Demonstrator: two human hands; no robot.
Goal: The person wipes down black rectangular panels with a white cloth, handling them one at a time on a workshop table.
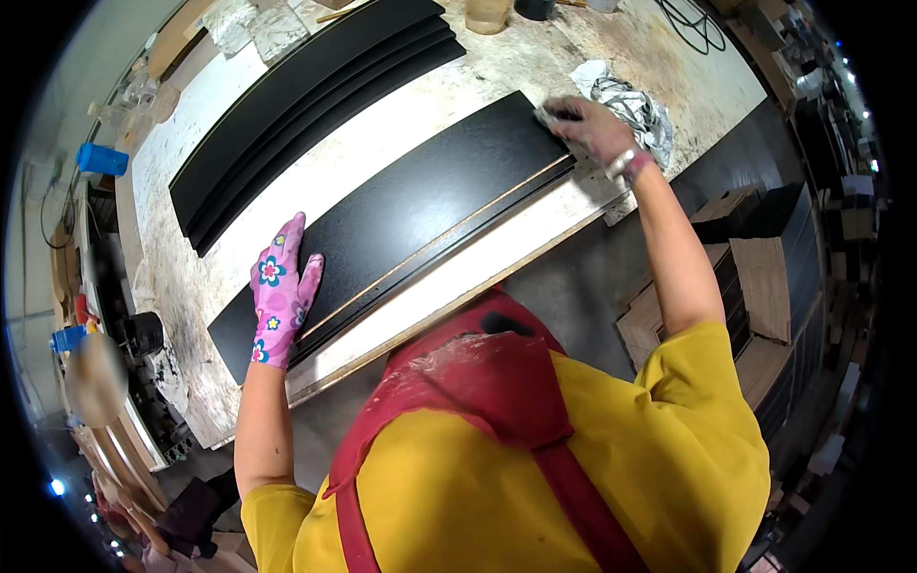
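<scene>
A long black board [420, 205] lies slanting across the worktable, on top of at least one more dark board. Its near edge shows a bare, wood-coloured strip. My left hand [278, 291], in a pink flowered glove, rests flat near the board's left end with fingers stretched out and thumb apart. At the far right corner, my right hand [592, 127] is curled over a small pale wad [545, 116] pressed to the board's end. What the wad is made of is hard to tell. Dark smudges cover the right hand's fingers, and a band circles the wrist.
Several black boards [315, 91] lie stacked behind. A crumpled white cloth [635, 110] sits beside my right hand. A jar of amber liquid [487, 14] and a black cable [693, 24] are at the table's far side. Boards [764, 286] stand stacked on the floor at right.
</scene>
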